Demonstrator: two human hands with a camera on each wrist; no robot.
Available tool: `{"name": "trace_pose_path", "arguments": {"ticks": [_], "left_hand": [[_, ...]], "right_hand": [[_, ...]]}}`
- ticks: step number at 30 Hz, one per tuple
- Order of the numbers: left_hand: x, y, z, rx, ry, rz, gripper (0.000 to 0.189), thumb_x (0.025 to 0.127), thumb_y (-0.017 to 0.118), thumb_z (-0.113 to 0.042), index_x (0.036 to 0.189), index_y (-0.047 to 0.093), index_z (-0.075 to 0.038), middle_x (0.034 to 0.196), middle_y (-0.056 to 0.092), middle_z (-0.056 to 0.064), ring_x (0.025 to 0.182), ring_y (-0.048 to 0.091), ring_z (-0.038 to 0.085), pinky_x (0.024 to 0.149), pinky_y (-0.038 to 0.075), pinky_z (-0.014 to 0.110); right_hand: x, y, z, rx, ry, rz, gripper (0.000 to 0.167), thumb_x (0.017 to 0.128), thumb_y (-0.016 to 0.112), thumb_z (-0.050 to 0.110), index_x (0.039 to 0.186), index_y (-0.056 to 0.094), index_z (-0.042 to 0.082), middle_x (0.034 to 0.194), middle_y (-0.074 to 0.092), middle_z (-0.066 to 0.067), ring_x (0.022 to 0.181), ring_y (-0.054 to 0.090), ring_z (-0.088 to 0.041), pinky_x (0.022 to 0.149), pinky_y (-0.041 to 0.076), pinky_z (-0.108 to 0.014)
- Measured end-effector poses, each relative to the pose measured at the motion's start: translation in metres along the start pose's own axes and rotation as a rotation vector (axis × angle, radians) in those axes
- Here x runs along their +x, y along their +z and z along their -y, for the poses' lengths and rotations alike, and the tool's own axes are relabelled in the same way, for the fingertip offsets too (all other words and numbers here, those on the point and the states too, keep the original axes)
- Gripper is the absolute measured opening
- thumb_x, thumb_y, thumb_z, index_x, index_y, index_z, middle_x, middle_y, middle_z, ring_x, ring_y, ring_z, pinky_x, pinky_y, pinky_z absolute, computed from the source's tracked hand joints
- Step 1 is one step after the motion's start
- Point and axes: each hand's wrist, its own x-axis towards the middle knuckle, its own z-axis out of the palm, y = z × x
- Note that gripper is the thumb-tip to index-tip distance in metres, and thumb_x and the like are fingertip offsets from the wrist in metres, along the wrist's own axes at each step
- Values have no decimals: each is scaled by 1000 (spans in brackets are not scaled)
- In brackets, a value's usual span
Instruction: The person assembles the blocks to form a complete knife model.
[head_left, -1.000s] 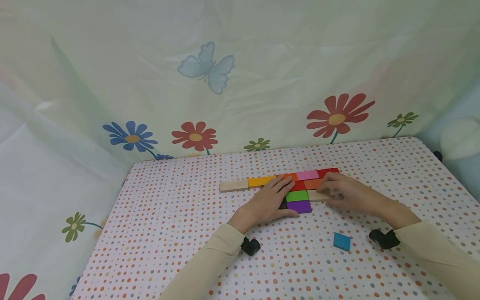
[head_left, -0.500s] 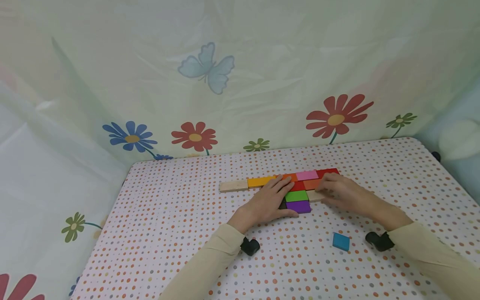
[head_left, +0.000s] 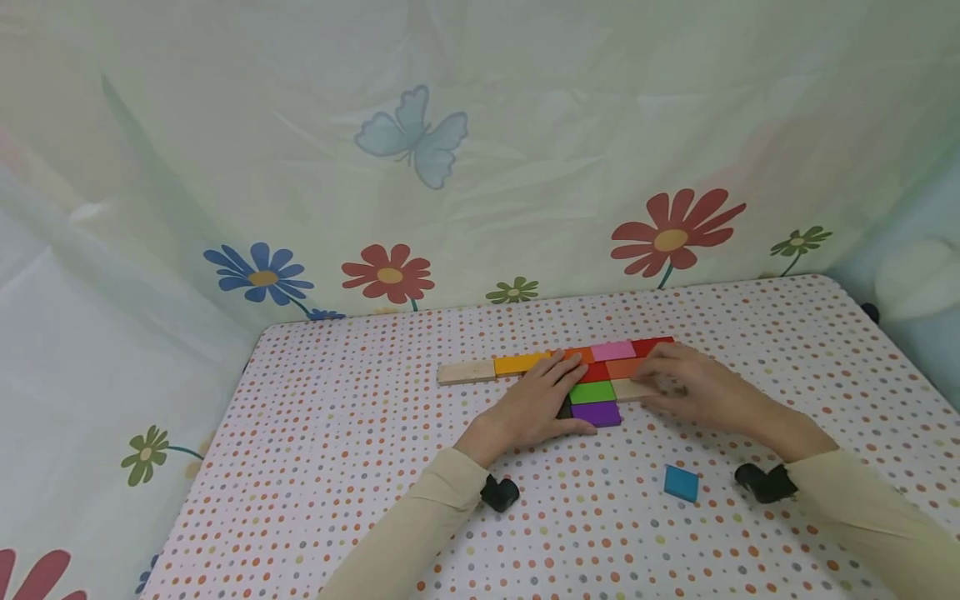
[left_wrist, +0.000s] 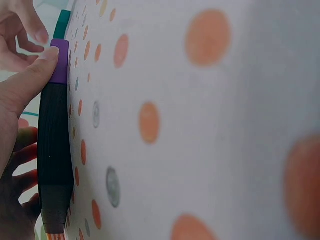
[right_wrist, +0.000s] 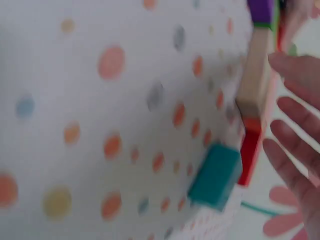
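My left hand [head_left: 534, 403] lies over a flat arrangement of coloured wooden blocks in the head view, fingers outstretched. Its thumb touches the purple block [head_left: 596, 414], and its palm partly covers a black block [left_wrist: 55, 135]. My right hand [head_left: 697, 387] hovers at the right end, its thumb by a plain wooden block [head_left: 632, 389]; in the right wrist view its fingers are loosely spread and grip nothing. Beside the plain block sit a green block [head_left: 592, 392] and an orange block [head_left: 622, 368]. A teal block [right_wrist: 216, 175] shows below the right hand in the right wrist view.
A blue block [head_left: 681, 483] lies apart, nearer me. The back row holds another plain block [head_left: 467, 372], a yellow block [head_left: 519, 364], a pink block [head_left: 613, 350] and a red block [head_left: 652, 346]. Behind the dotted tablecloth [head_left: 330, 467] hangs a flowered curtain [head_left: 525, 167].
The right hand shifted slightly left against the plain block's end, then eased back right with its fingers apart. The left hand has stayed in place.
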Motion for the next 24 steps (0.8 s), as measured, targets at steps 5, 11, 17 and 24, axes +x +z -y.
{"name": "trace_pose_path", "arguments": {"ticks": [5,11,17,24], "left_hand": [[1,1,0,5,2,2,91,101,56,-65,168,24,-13,174,19,3,162,8,23,128,10,35],[-1,1,1,6,-1,10,91,101,57,-64,168,23,-13,174,18,4,162,8,23,128,10,36],[-1,2,1,9,0,11,91,101,57,-64,168,24,-12,174,19,4,162,8,23,129,10,36],[0,1,0,9,4,7,91,101,57,-64,168,24,-12,174,19,5,162,8,24,128,11,36]], "right_hand": [[-13,-11,-17,58,32,-1,43,77,94,11,117,77,9,109,66,-5,104,62,-30,86,58,-54],[-28,-13,-33,94,104,26,44,76,94,8,116,76,7,114,66,-10,106,64,-34,86,59,-52],[-40,-7,-48,128,156,53,47,78,91,4,122,74,2,113,65,-13,101,66,-32,83,61,-42],[-48,0,-56,64,118,-38,45,76,92,3,119,77,3,111,69,-7,94,62,-13,78,58,-25]]}}
